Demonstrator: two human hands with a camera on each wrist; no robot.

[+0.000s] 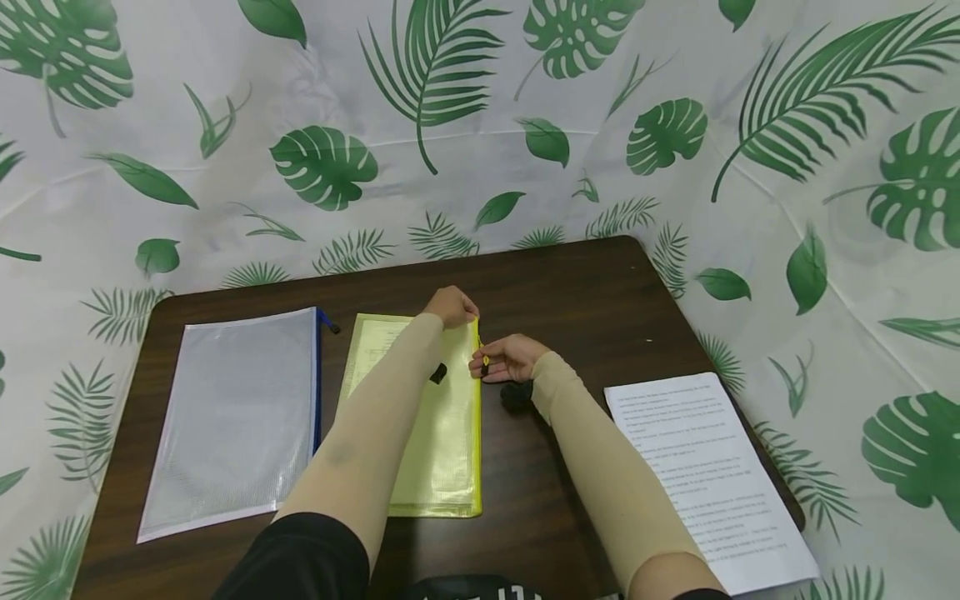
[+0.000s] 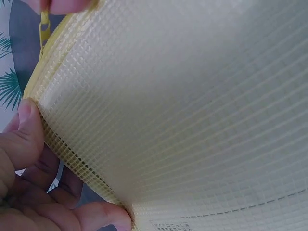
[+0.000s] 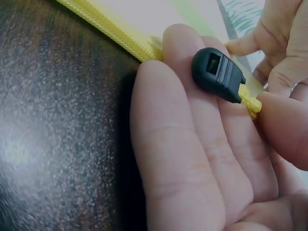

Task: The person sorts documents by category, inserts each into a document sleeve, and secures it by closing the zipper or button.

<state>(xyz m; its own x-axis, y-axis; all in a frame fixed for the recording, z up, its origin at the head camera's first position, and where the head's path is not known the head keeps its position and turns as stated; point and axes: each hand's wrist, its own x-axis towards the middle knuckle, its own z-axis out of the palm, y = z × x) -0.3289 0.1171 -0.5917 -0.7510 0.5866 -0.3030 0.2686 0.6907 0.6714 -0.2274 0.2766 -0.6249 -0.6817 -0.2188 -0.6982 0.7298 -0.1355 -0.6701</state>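
A yellow mesh zipper pouch [image 1: 442,454] lies on the table, with printed paper faintly visible inside near its top. My left hand [image 1: 452,307] pinches the pouch's top right corner; in the left wrist view its thumb [image 2: 29,125] sits at the edge beside the zipper. At the upper right edge, my right hand [image 1: 513,358] pinches the yellow cord [image 3: 249,102] of the zipper pull. The cord's black end piece [image 3: 219,74] lies across the right fingers. In the left wrist view the zipper slider [image 2: 44,33] is near the pouch's top end.
A clear mesh pouch [image 1: 240,417] with a blue zipper edge lies at the left on the dark wooden table [image 1: 562,275]. Printed paper [image 1: 705,467] lies at the right, partly under my right forearm. A leaf-patterned cloth [image 1: 480,108] hangs behind.
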